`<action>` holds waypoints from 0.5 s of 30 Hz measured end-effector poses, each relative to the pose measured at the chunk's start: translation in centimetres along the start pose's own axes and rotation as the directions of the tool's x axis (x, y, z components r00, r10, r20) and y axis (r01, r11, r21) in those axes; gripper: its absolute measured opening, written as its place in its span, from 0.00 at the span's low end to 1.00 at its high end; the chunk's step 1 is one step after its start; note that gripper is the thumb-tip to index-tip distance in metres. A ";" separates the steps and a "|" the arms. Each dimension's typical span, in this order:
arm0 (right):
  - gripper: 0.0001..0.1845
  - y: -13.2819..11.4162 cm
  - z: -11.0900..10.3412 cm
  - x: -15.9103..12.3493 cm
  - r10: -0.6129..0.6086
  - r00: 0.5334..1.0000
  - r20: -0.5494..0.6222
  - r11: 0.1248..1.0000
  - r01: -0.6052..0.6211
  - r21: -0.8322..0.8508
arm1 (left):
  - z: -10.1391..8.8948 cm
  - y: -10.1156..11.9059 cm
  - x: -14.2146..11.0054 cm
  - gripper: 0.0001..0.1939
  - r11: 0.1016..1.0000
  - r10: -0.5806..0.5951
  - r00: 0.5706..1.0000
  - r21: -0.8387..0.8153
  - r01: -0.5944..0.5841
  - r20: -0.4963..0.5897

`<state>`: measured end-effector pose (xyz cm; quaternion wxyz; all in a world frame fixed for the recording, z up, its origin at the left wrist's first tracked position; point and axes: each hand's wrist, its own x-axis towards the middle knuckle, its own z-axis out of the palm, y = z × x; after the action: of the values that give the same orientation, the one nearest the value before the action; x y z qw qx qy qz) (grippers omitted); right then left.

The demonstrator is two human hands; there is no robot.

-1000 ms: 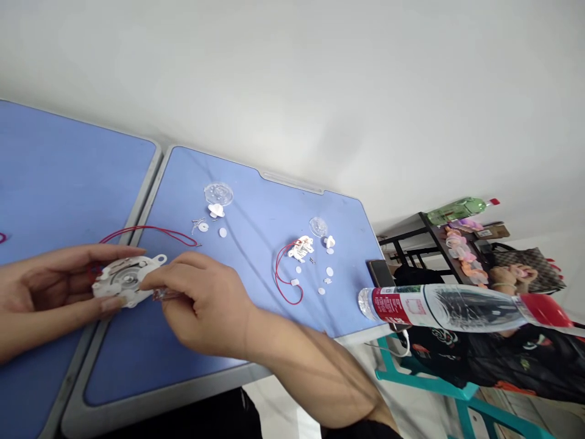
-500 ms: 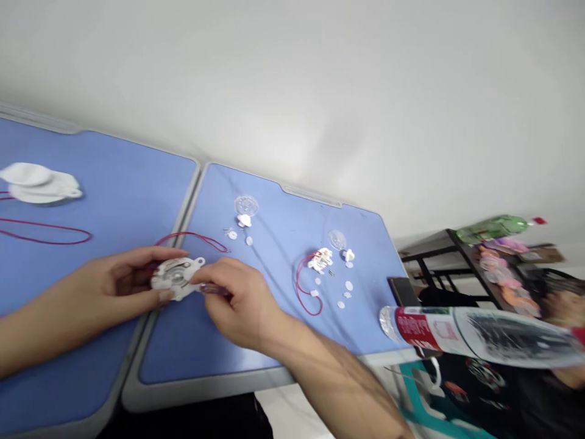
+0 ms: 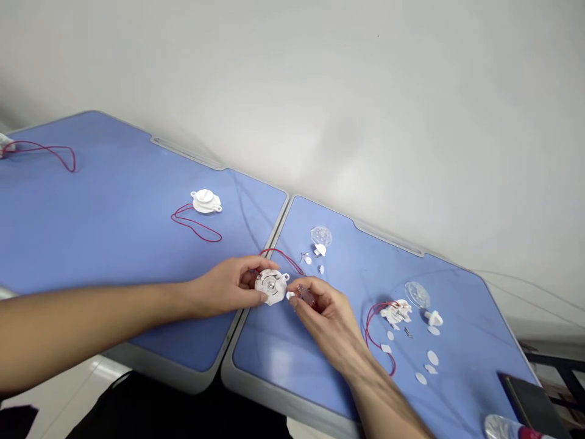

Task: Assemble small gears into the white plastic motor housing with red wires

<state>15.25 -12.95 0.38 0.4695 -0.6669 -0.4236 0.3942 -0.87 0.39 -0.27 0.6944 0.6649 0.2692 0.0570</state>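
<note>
Right hand [image 3: 329,310] is off the face of the housing [image 3: 276,294]: fingertips sit just beside its edge, were over it before. White bit [image 3: 290,295] now shows at those fingertips, with more of the clear part [image 3: 307,296] visible behind. View has swung left, so left hand [image 3: 231,283] is nearer mid-frame and more of its forearm [image 3: 114,317] shows. Closed unit [image 3: 205,200], beyond left hand, is now whole in frame with its loop [image 3: 197,228]. Another red wire [image 3: 50,148], far left of left hand, is new. Bottle [image 3: 500,428], far right of right hand, is down to its base end. Green bottle, teal stool, co-worker: out of frame.
</note>
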 end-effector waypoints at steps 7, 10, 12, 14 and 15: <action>0.09 0.2 0.1 0.2 -0.008 1.000 -0.020 1.000 0.009 0.030 | 0.2 -0.5 0.2 0.24 0.996 0.020 1.000 -0.091 -0.018 0.017; 0.09 0.3 0.3 0.2 0.002 1.000 -0.022 0.999 -0.001 0.049 | 0.3 -0.6 0.2 0.25 0.992 0.004 1.000 -0.126 -0.003 0.011; 0.10 0.4 0.4 0.1 0.005 1.000 -0.021 0.998 -0.003 0.063 | 0.3 -0.7 0.2 0.26 0.989 -0.005 1.000 -0.146 0.007 0.011; 0.10 0.4 0.6 0.0 0.000 1.000 -0.017 0.998 0.001 0.068 | 0.3 -0.8 0.3 0.26 0.988 -0.006 1.000 -0.155 0.007 0.008; 0.09 0.3 0.6 -0.1 -0.003 1.000 -0.014 0.998 0.004 0.061 | 0.3 -0.8 0.3 0.26 0.988 -0.004 1.000 -0.157 0.005 0.005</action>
<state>14.71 -12.88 -0.09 0.4932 -0.6541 -0.4095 0.4015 -0.70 0.15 -1.16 0.7454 0.6077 0.2637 0.0748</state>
